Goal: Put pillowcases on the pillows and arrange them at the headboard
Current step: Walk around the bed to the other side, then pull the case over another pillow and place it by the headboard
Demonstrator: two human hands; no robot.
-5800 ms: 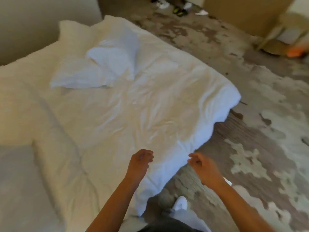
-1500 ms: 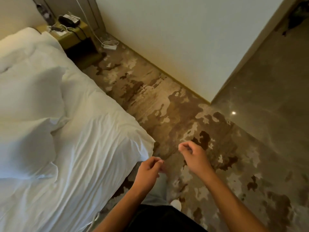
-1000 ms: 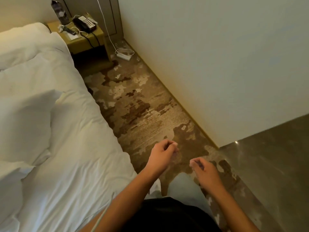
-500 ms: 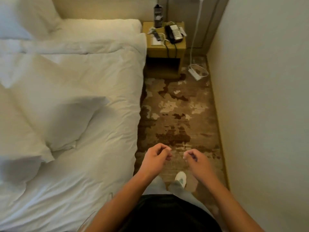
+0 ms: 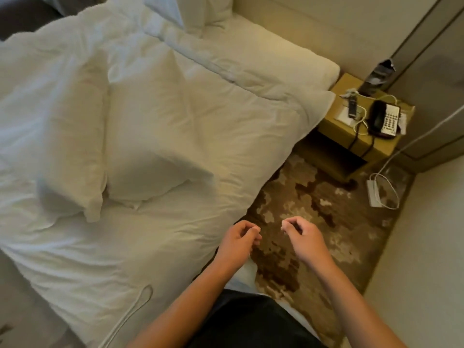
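Note:
Two white pillows lie side by side on the white duvet (image 5: pixel 175 247) in the middle of the bed: one pillow (image 5: pixel 153 146) nearer me and another pillow (image 5: pixel 72 136) to its left. A third pillow (image 5: pixel 200 13) leans at the headboard (image 5: pixel 313 28) at the top. My left hand (image 5: pixel 238 241) hovers over the bed's right edge with its fingers curled and nothing in it. My right hand (image 5: pixel 301 234) hangs over the carpet beside it, fingers also curled and holding nothing. Both hands are apart from the pillows.
A wooden nightstand (image 5: pixel 361 131) with a black telephone (image 5: pixel 383 119) and a remote (image 5: pixel 352 108) stands right of the bed. A white power strip (image 5: pixel 374 194) with cable lies on the patterned carpet (image 5: pixel 313 209). The wall (image 5: pixel 426 247) closes the aisle on the right.
I have walked round the foot of the bed into the aisle by the nightstand and turned my view left over the bed. Both hands stayed curled and held nothing.

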